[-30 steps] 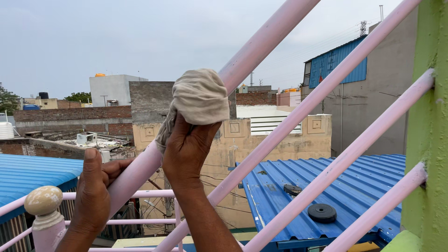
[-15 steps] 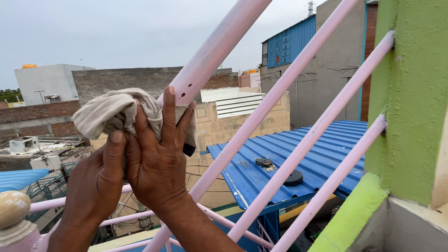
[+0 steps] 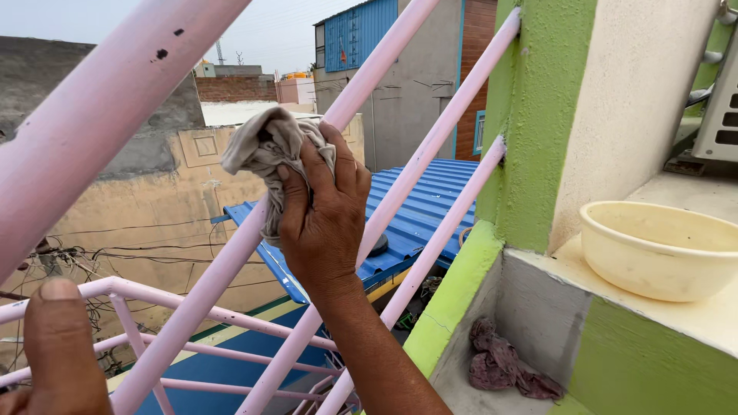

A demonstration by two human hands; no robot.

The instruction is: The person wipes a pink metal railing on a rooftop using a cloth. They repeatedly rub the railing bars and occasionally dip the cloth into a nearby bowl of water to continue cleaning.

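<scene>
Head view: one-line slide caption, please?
Right hand presses a beige rag against a pink railing bar; cream basin sits on the ledge.

No packages, labels, signs or screens in sight here — just bare painted rails, plain walls and rooftops all around, nothing printed or boxed anywhere in this view.

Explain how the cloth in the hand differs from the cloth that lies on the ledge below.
The beige cloth is pale; the maroon cloth is dark reddish. The beige cloth is gripped by the right hand against a pink rail, while the maroon cloth lies loose on the grey ledge, untouched. Both are crumpled.
</scene>
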